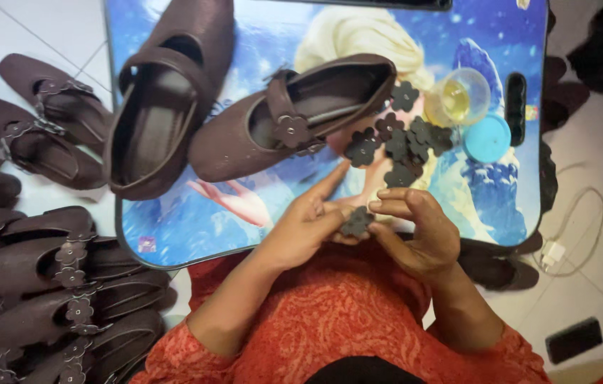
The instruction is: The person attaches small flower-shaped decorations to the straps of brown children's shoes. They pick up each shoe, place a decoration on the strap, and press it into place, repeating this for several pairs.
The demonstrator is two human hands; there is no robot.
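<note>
Orange sleeves (330, 320) fill the bottom edge, and both hands meet above them: left hand (308, 227) and right hand (415, 231) pinch one dark flower piece (357, 222) between fingertips (index finger of the left sticks out straight). Loose flowers (397, 142) lie at twelve o'clock, brown shoe (280, 124) at eleven on the picture tray (173, 227).

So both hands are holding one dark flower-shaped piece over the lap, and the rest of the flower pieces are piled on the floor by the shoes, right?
Not quite. Both the left hand and right hand do hold one flower piece, but the pile of flower pieces lies on the picture-printed tray table, beside the plastic cup. The head view shows it.
</note>
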